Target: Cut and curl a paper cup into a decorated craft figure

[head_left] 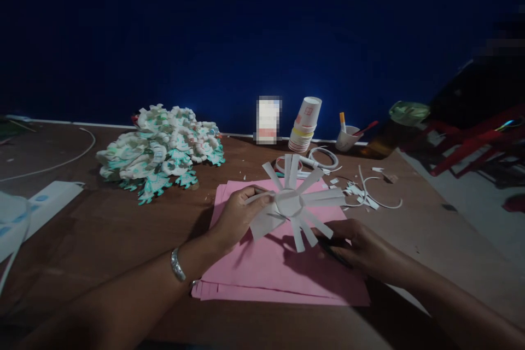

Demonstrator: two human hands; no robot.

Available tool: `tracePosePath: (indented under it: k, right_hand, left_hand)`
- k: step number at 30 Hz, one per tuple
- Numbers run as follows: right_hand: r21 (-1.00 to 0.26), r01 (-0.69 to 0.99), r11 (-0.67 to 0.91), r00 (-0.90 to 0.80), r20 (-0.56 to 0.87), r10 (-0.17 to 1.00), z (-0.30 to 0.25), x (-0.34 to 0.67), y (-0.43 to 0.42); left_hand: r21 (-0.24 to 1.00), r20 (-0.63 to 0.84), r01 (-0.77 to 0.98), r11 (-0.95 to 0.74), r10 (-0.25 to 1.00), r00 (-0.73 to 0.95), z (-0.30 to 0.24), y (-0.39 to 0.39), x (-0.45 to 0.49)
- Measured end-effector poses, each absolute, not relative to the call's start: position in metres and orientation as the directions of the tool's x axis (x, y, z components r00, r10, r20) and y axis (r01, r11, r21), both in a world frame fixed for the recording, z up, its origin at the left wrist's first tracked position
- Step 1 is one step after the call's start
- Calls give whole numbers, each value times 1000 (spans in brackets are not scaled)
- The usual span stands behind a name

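Note:
A white paper cup point(289, 203), its wall cut into strips that fan out around the round base, is held above a stack of pink paper point(283, 279). My left hand point(241, 210) pinches it at its left side between thumb and fingers; a wider uncut piece hangs below the thumb. At the lower right, my right hand point(348, 243) is curled close to the strip ends. A dark shape shows by its fingers, but I cannot make out what it is or whether that hand touches the cup.
A heap of white paper pieces with green edges point(164, 147) is at the back left. Behind the pink paper are stacked paper cups point(304, 126), a cup with pens point(348, 138), a tape roll point(328, 158) and paper scraps point(363, 194). A power strip point(49, 210) lies left.

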State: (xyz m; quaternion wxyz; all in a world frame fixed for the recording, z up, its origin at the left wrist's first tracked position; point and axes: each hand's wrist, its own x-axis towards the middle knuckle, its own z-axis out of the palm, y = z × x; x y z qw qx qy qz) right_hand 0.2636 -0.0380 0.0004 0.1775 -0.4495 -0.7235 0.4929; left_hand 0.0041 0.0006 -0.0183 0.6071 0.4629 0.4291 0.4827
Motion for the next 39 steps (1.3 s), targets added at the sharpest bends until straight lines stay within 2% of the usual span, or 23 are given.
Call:
tracePosePath:
  k: [3,7,14,21,27,35,39]
  right_hand:
    - [-874,481,68,-518,-221,827,-3,262,-38]
    - [-860,474,190,-571,-135,810,-2,263,-37]
    - [-855,469,222,-590,-117,799,5,262,-39]
    - [-882,458,116,-503,-149,851,2,261,-44]
    - [-883,459,100,-517,-174,838,-4,262,-44]
    - [-870,481,108,-479,-158,863,-6,261,-46]
    - [-891,452,36,-465,-201,862,-4,262,-48]
  left_hand:
    - [974,-81,-196,113,983,163,-16,-2,6]
    - [969,-107,-199,148,973,202,-11,-5,8]
    - [974,-104,-175,141,973,208,-11,-5,8]
    - [962,-114,-223,158,974,198,-16,-6,8]
    - [950,-141,-247,191,968,207,-17,-8,10]
    - [958,-107,-247,147,980,168,-14,-8,10]
    - [964,-95,-232,130,983,159,-14,-8,11]
